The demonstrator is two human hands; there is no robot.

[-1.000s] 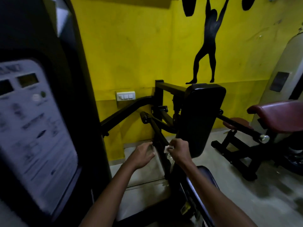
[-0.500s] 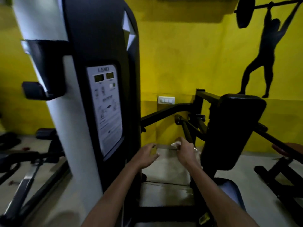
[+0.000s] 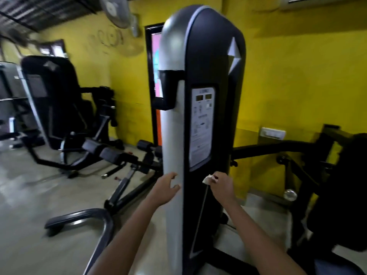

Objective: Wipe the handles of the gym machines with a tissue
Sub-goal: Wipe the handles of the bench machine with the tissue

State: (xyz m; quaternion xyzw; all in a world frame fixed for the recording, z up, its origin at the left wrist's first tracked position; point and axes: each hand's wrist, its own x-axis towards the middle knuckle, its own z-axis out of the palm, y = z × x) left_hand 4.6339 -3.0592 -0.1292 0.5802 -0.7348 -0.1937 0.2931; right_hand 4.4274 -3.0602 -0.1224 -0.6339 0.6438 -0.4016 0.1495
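Yellow walls close in a gym floor crowded with dark machines, and nearest to view two bare forearms reach forward, one on each side of a tall weight-stack tower (image 3: 200, 120). The right hand (image 3: 223, 187) pinches a small crumpled tissue (image 3: 208, 179) at its fingertips, one tissue only, held out in front of the tower's dark face and touching no handle. That carry likely keeps the wiping pad ready for the next grip. The left hand (image 3: 165, 188) is empty, fingers loosely spread and curved, just beside the tower's grey edge; whether it touches the casing cannot be told. The two hands are apart, with the tower between them. Right of the right hand, a black lever arm (image 3: 278, 148) runs toward a padded machine, with a chrome end cap (image 3: 290, 194) lower down. Farther off, left of the left hand, one bench (image 3: 111, 153) and one more machine (image 3: 51, 100) stand blurred by the wall.
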